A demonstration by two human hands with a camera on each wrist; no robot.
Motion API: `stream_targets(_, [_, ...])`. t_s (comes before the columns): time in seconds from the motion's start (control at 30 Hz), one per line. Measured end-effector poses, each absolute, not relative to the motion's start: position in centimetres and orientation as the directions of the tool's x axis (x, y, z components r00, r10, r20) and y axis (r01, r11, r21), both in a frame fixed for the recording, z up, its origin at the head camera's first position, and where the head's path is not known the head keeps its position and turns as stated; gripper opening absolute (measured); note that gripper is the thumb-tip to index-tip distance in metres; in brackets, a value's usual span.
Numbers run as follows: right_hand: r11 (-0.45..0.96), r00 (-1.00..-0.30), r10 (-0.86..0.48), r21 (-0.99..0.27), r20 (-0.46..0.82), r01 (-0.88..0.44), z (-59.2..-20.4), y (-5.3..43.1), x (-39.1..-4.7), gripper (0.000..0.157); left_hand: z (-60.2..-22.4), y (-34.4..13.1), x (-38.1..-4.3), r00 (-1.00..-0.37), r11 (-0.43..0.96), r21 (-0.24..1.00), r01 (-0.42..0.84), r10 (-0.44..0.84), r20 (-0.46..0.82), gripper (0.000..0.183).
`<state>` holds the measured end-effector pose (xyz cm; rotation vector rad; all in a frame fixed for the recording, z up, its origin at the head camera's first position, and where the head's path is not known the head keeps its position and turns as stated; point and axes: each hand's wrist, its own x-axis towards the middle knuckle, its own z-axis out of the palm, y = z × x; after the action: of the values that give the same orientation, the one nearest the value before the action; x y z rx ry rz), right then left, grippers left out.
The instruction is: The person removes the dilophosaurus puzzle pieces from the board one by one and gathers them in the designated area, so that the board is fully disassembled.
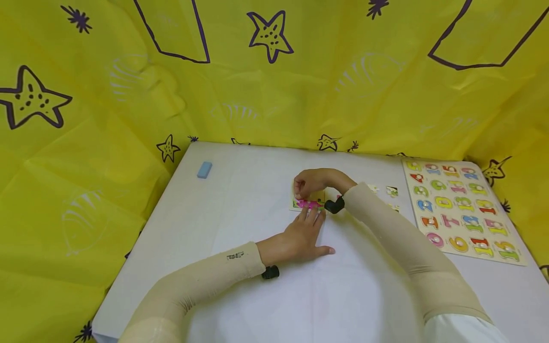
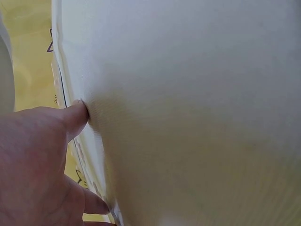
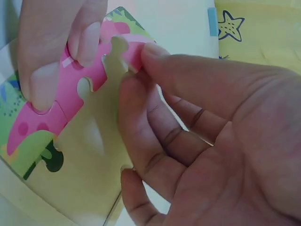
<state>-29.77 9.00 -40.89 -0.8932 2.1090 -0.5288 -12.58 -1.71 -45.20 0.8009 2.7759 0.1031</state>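
Near the middle of the table lies a small jigsaw puzzle tray (image 3: 89, 146), partly filled with joined pink and green pieces (image 3: 49, 123). My right hand (image 1: 313, 181) reaches over it and pinches a pink puzzle piece (image 3: 136, 54) between thumb and index finger, at the end of the joined row. From the near side, my left hand (image 1: 300, 240) touches the joined pieces with extended fingertips, its thumb spread out to the side. In the left wrist view the left hand (image 2: 37, 160) appears, but the puzzle is out of sight. Fingers cover part of the picture.
Loose puzzle pieces (image 1: 392, 191) lie right of the tray, partly hidden by the right forearm. Farther right is a number board (image 1: 467, 212) with colourful knobbed numerals. A blue block (image 1: 204, 170) sits at the back left. Yellow patterned cloth (image 1: 266, 85) hangs around the table.
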Motion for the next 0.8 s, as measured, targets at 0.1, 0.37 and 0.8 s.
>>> stream_targets(0.1, [0.638,-0.459,-0.763,-0.646,-0.456,-0.42,-40.9,9.4,-29.9,0.011,-45.2,-1.7,-12.6,-0.817,0.848,0.135,0.512,0.53,-0.228,0.102])
stream_targets(0.37, [0.632,-0.533,-0.754,-0.644,-0.383,-0.431,-39.8,12.5,-30.3,0.012,-45.3,-1.6,-12.7,-0.817,0.853,0.153,0.499,0.522,-0.247,0.103])
stream_targets(0.8, [0.644,-0.585,-0.718,-0.679,-0.377,-0.352,-39.6,19.9,-27.5,0.011,-44.9,-1.8,-12.5,-0.814,0.855,0.158,0.493,0.518,-0.263,0.103])
